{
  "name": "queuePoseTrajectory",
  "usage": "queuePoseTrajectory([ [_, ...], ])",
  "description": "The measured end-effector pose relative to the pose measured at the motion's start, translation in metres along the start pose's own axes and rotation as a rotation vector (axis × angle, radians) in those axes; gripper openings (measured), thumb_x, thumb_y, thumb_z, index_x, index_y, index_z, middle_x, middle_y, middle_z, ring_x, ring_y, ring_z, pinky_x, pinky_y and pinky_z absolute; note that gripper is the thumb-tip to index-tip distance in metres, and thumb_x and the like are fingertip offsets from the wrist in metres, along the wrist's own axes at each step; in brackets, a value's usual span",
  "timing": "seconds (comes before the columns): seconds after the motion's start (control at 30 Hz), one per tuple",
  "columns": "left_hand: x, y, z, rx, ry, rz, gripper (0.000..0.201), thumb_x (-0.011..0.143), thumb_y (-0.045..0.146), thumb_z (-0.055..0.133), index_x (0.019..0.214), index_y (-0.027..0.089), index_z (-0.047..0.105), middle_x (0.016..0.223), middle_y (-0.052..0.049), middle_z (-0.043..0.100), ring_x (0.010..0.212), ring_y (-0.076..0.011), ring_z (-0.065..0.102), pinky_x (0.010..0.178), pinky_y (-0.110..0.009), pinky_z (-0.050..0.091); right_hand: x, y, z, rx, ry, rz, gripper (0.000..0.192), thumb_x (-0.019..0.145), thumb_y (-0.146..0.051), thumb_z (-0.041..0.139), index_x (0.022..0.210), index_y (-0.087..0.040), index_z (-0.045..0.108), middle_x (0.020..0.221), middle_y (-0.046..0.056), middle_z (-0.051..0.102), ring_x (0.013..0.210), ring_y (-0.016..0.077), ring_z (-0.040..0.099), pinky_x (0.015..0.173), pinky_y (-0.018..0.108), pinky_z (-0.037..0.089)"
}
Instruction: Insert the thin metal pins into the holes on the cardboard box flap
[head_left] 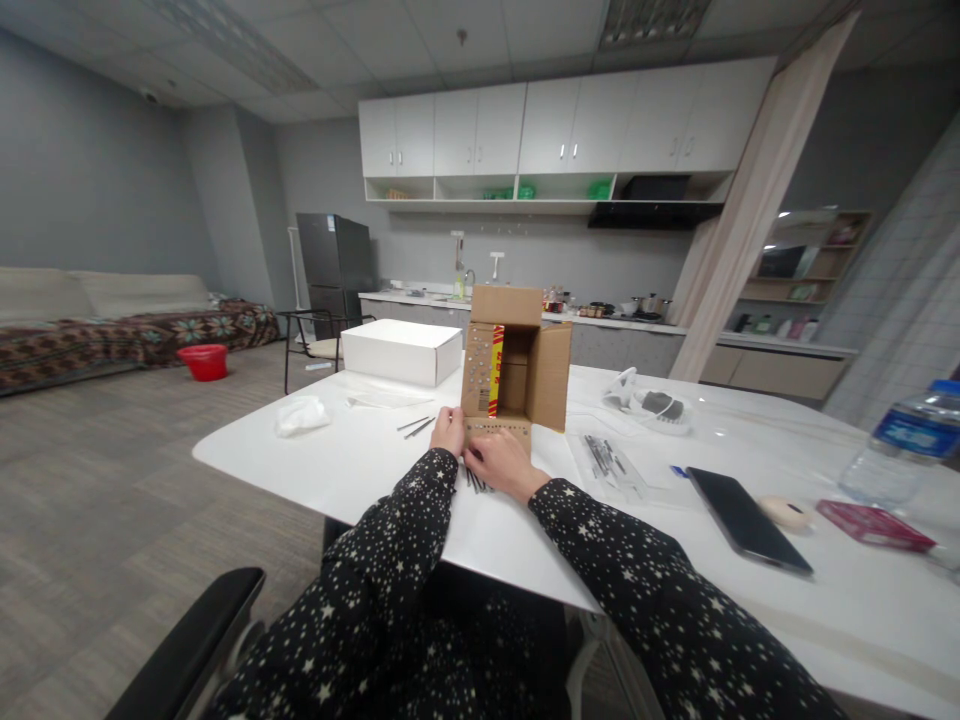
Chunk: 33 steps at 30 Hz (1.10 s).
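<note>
A small cardboard box (550,375) stands on the white table with its flaps spread and its hollow inside facing me. Its left flap carries a red and yellow strip (496,370) and rows of small shiny dots. At the lower left corner of the box, my left hand (448,432) is closed on the edge of the front flap (517,429). My right hand (501,462) lies against that same flap with curled fingers; what they hold, if anything, is hidden. Several thin dark metal rods (475,483) lie beneath it. More thin rods (417,427) rest left of my left hand.
Behind the box to the left is a white box (405,350). Crumpled white plastic (302,415) lies further left. To the right are a clear bag of metal pieces (606,465), a white cabled thing (652,405), a phone (746,520), a pink packet (874,525) and a water bottle (900,450).
</note>
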<state>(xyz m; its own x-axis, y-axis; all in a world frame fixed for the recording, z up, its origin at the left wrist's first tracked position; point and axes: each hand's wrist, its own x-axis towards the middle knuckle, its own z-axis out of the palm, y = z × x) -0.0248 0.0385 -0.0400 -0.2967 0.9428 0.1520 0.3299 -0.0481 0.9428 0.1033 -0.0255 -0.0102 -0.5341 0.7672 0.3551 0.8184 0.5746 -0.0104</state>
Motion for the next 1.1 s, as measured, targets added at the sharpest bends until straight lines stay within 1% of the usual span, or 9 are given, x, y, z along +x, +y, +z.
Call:
queuePoseTrajectory([
  [0.13, -0.0011, 0.0015, -0.0009, 0.005, 0.000, 0.000, 0.027, 0.083, 0.045, 0.038, 0.072, 0.022, 0.047, 0.076, -0.001, 0.058, 0.079, -0.0172, 0.056, 0.076, -0.030, 0.043, 0.0004, 0.0016, 0.0028, 0.003, 0.025, -0.026, 0.032, 0.090, -0.031, 0.043, 0.071, -0.017, 0.064, 0.077, 0.006, 0.070, 0.072, 0.0163, 0.061, 0.074, 0.029, 0.034],
  [0.43, 0.0003, -0.0018, 0.0004, 0.025, 0.003, 0.012, 0.028, 0.084, 0.046, 0.036, 0.072, 0.022, 0.047, 0.079, -0.002, 0.059, 0.085, -0.0182, 0.056, 0.079, -0.031, 0.043, 0.0010, 0.0036, 0.0063, 0.003, 0.012, -0.057, 0.039, 0.092, -0.033, 0.040, 0.069, -0.017, 0.067, 0.076, 0.006, 0.071, 0.071, 0.0151, 0.062, 0.075, 0.029, 0.034],
  [0.8, 0.0000, -0.0017, 0.0000, 0.019, 0.003, -0.002, 0.028, 0.083, 0.046, 0.037, 0.072, 0.023, 0.047, 0.078, -0.002, 0.060, 0.081, -0.0181, 0.058, 0.076, -0.031, 0.045, 0.0032, 0.0021, 0.0078, -0.045, -0.032, -0.039, 0.046, 0.094, -0.036, 0.037, 0.069, -0.016, 0.070, 0.077, 0.008, 0.071, 0.074, 0.0166, 0.063, 0.080, 0.030, 0.032],
  [1.1, 0.0030, -0.0070, 0.0020, -0.004, 0.003, 0.007, 0.029, 0.083, 0.048, 0.036, 0.073, 0.023, 0.047, 0.077, -0.001, 0.058, 0.079, -0.0175, 0.057, 0.075, -0.031, 0.045, 0.0040, 0.0022, 0.0084, -0.048, -0.054, -0.028, 0.048, 0.095, -0.037, 0.036, 0.069, -0.014, 0.070, 0.077, 0.010, 0.071, 0.074, 0.0165, 0.063, 0.082, 0.030, 0.032],
])
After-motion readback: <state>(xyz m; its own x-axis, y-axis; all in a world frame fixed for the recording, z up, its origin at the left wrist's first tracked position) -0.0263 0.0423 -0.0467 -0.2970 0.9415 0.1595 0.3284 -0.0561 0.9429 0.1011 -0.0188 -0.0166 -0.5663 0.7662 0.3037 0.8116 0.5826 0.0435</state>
